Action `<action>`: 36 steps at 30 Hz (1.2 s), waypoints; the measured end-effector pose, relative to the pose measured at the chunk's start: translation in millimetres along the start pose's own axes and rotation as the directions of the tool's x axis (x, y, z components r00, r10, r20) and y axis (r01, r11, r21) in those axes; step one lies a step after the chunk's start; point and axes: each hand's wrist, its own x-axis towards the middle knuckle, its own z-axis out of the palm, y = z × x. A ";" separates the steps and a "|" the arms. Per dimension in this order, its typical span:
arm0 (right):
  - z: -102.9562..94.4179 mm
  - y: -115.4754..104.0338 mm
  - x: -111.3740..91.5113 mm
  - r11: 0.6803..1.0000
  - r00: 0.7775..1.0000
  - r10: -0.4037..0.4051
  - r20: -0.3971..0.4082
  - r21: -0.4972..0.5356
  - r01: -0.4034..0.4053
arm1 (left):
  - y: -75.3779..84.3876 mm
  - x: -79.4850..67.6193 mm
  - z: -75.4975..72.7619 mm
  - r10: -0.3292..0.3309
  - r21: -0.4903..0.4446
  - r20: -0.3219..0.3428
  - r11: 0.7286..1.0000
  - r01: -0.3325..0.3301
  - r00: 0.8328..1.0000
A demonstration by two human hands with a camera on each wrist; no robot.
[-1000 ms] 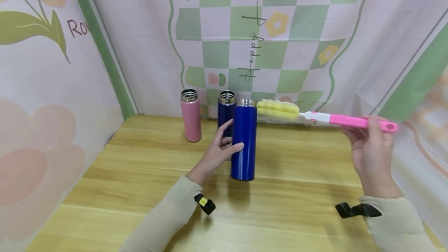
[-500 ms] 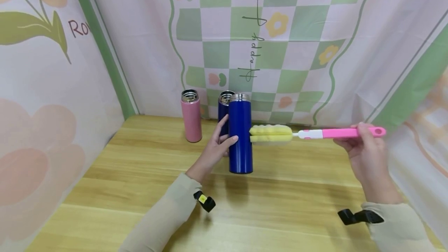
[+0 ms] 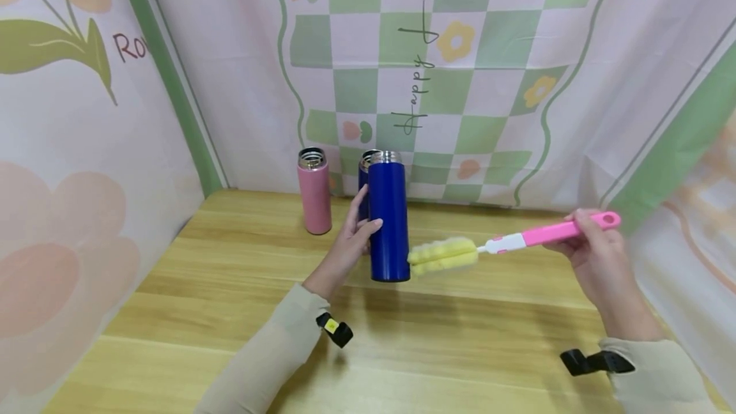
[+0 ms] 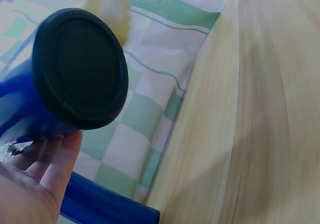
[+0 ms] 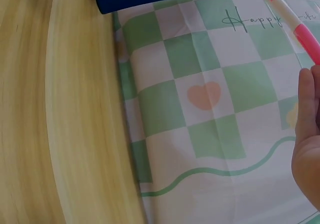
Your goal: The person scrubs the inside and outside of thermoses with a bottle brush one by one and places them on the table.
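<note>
My left hand (image 3: pixel 346 245) grips a tall blue thermos bottle (image 3: pixel 388 222) around its side and holds it up, its steel mouth uncovered. In the left wrist view its black base (image 4: pixel 80 69) faces the camera above the fingers. The right hand (image 3: pixel 599 254) holds a bottle brush by its pink handle (image 3: pixel 566 230). The brush's yellow sponge head (image 3: pixel 443 255) points left, its tip right at the lower side of the blue bottle. Handle and white neck (image 5: pixel 285 6) show at the top right of the right wrist view, where the sponge is out of frame.
A pink bottle (image 3: pixel 314 193) stands uncapped at the back left of the wooden table (image 3: pixel 241 260). Partly hidden behind the held bottle is a dark blue one (image 3: pixel 363 177). A checkered curtain (image 3: pixel 477 101) hangs along the table's back edge.
The brush has come down from the bottle's mouth to its lower side, its handle now tilting up to the right. The left hand has shifted the blue bottle slightly left and up.
</note>
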 end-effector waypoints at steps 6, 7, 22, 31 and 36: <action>-1.3 3.3 -5.3 0.997 1.000 0.021 -0.007 -0.070 -0.021 | -0.6 2.7 1.3 -0.017 -0.028 -0.011 0.999 0.017 1.000; -1.2 4.2 -5.6 0.997 1.000 0.021 -0.011 -0.073 -0.022 | 0.0 2.6 2.1 -0.026 -0.031 -0.013 0.999 0.026 1.000; 2.9 7.0 -1.6 0.996 0.999 0.022 0.034 -0.090 -0.019 | -3.3 -1.8 6.4 -0.012 -0.002 0.038 1.000 0.012 0.999; 2.7 6.6 2.3 0.998 0.999 -0.035 -0.012 -0.054 0.035 | -10.2 -2.9 7.7 0.042 0.023 0.038 0.999 -0.043 0.998; 4.8 3.7 4.4 0.998 0.997 -0.051 -0.057 -0.022 0.050 | -11.2 -4.6 8.3 0.047 0.010 0.049 0.999 -0.047 0.998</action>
